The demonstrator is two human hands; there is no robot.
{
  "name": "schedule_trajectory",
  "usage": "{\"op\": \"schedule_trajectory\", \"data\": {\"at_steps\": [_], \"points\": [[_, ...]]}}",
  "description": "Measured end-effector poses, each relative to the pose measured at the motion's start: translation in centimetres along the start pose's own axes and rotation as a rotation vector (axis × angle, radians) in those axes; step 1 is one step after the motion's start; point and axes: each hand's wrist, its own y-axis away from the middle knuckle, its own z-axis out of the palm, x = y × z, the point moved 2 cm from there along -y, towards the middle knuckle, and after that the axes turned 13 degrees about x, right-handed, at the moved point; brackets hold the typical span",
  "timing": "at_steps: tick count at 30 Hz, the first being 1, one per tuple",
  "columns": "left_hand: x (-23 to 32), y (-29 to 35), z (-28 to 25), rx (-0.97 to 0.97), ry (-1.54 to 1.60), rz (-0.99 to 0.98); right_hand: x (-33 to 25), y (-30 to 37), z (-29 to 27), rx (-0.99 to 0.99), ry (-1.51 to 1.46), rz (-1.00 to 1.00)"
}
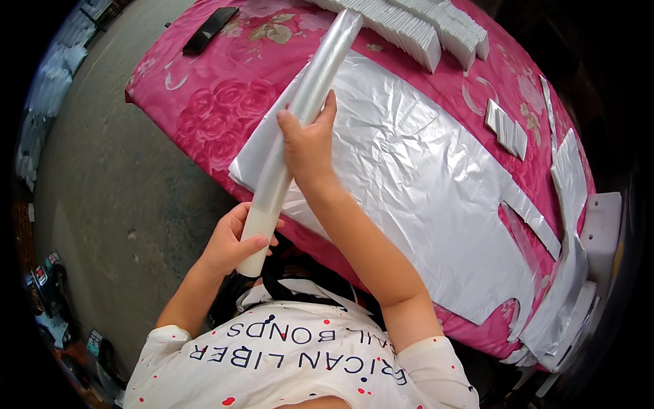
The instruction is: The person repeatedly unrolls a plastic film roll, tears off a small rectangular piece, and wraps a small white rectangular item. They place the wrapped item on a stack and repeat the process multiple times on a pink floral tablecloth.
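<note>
A long roll of clear, silvery plastic film (pixel 315 80) slants from the table's far side down toward my body. My left hand (pixel 235 238) is closed round its whitish lower end, near the table's front edge. Higher up, my right hand (pixel 310 146) grips the roll about its middle, thumb on the left side and fingers on the right. Beneath the roll and my right forearm lies a stack of wrinkled silver plastic sheets (pixel 415 184). Its right end is cut into strips with a rounded notch between them. My right hand's fingertips are partly hidden behind the roll.
The table has a pink flowered cloth (pixel 197 136). Folded white bundles (pixel 409 31) stand in rows at the far edge, and a black phone (pixel 210 31) lies far left. A small folded stack (pixel 506 129) and loose plastic strips (pixel 569 177) lie right, beside a white machine part (pixel 601 225).
</note>
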Motion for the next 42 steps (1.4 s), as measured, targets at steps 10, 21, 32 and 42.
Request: {"op": "schedule_trajectory", "data": {"at_steps": [10, 21, 32, 42], "points": [[2.1, -0.4, 9.5, -0.268, 0.02, -0.152, -10.6, 0.6, -8.4, -0.037, -0.218, 0.088], [0.7, 0.2, 14.4, -0.53, -0.083, -0.225, -11.2, 4.0, -14.2, 0.028, -0.373, 0.108], [-2.0, -2.3, 14.5, -0.319, -0.312, -0.077, -6.5, 4.6, -16.9, 0.299, -0.19, 0.101], [-4.2, 0.0, 7.0, -0.608, -0.328, -0.622, -8.5, -1.4, -28.7, 0.426, 0.059, 0.095]]}}
